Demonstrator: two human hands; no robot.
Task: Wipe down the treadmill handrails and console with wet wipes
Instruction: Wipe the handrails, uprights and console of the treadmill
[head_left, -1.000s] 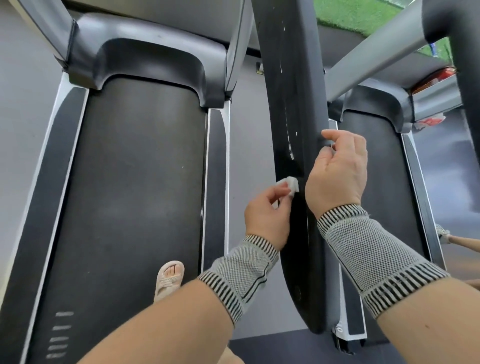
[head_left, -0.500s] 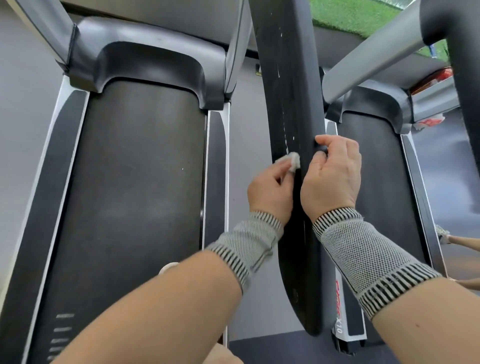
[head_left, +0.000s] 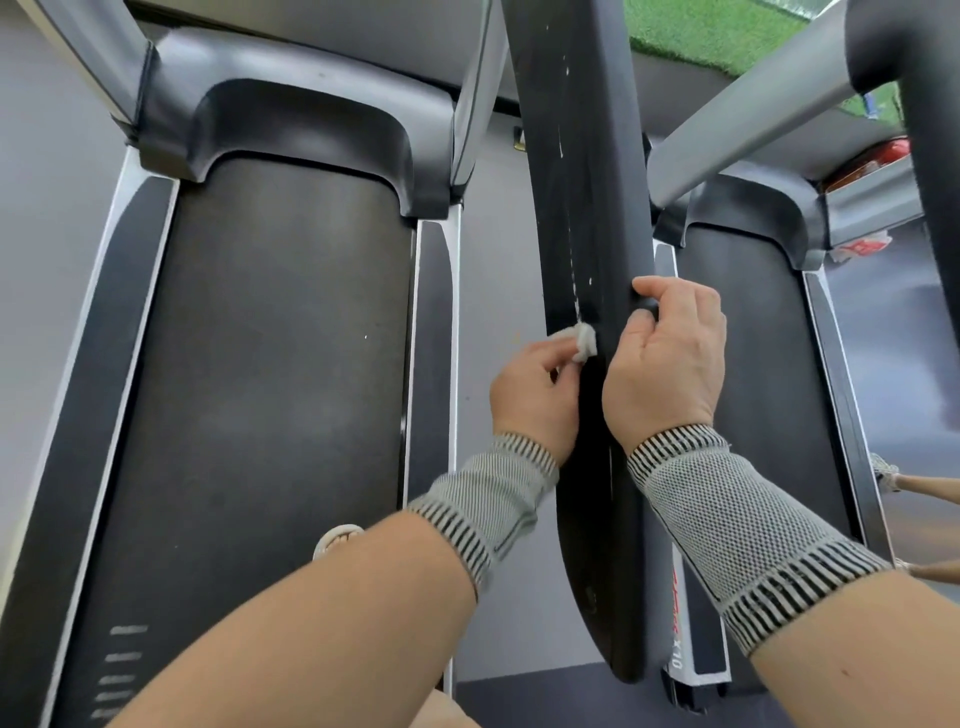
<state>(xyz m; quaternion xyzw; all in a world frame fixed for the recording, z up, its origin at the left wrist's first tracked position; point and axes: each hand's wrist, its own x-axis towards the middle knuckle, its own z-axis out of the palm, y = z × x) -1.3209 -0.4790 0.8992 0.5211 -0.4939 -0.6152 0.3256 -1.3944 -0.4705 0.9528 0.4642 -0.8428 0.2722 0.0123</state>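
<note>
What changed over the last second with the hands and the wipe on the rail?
The left hand, pinching the wipe, slid up the black rail along the line of white flecks, away from the rail's near end. The right hand shifted up with it. Nothing was taken hold of or let go: the left hand holds the wipe as before and the right hand's fingers remain curled on the rail's right edge.

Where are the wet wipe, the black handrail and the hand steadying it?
wet wipe (head_left: 742, 340): head view, on the folded white wad at the fingertips.
black handrail (head_left: 582, 156): head view, on its upper face above the hands.
right hand (head_left: 667, 364): head view, on the back of the hand.
</note>
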